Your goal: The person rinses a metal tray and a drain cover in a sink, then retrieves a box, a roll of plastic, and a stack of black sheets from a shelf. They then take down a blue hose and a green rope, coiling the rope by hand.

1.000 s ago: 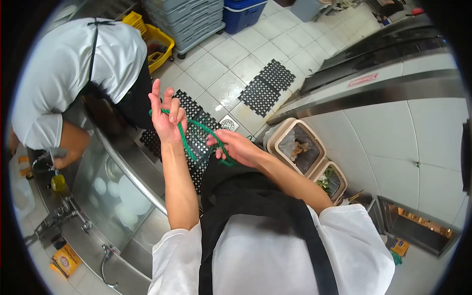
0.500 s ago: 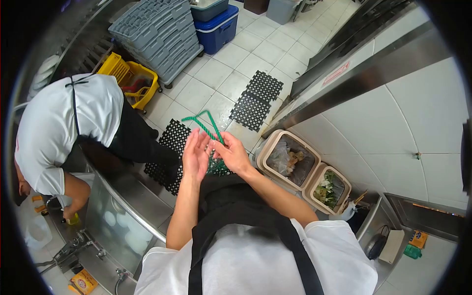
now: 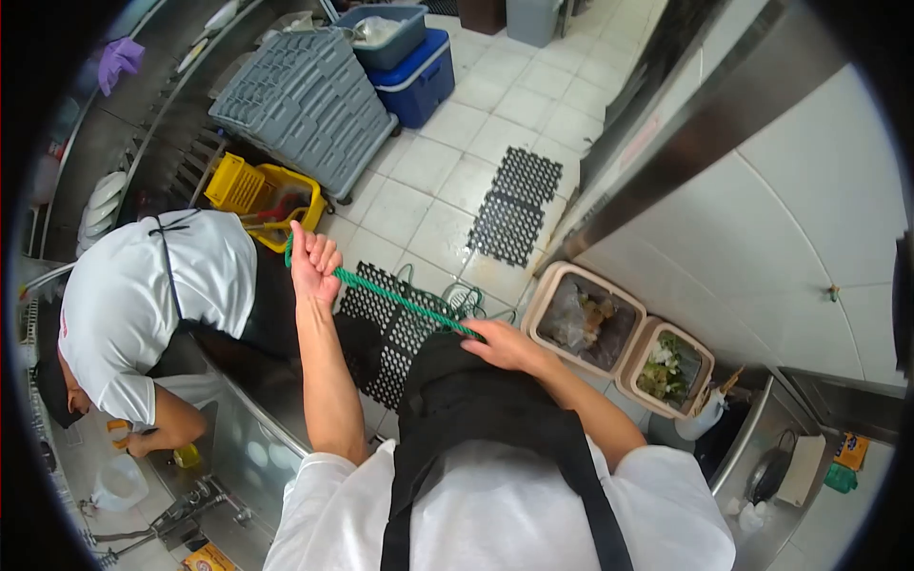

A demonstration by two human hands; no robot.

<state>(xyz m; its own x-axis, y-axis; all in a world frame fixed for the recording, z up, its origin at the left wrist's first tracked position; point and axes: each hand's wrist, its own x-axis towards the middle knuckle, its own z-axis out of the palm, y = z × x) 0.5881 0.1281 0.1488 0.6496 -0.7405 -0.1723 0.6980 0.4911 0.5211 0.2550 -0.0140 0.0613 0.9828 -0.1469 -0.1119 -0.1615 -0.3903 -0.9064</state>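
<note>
A green rope (image 3: 405, 302) stretches in a nearly straight line between my two hands. My left hand (image 3: 314, 265) is raised with its fingers wrapped round one end, and a short piece of rope sticks out beyond the fist. Close to my black apron, my right hand (image 3: 497, 344) grips the other end of the taut stretch. Loose green strands hang below it, over the floor near a pale, slotted thing (image 3: 463, 301) that I cannot make out fully.
A co-worker (image 3: 157, 285) bends over the metal sink (image 3: 249, 404) at left. Two beige bins (image 3: 624, 305) with waste stand at right. Black perforated mats (image 3: 519, 205) lie on the tiles. Beyond are a yellow mop bucket (image 3: 309, 195), stacked grey racks (image 3: 305, 105) and a blue cooler (image 3: 419, 86).
My hands were close together with the rope looped between them. They have moved apart, the left one outward to the left, and the rope is now pulled straight.
</note>
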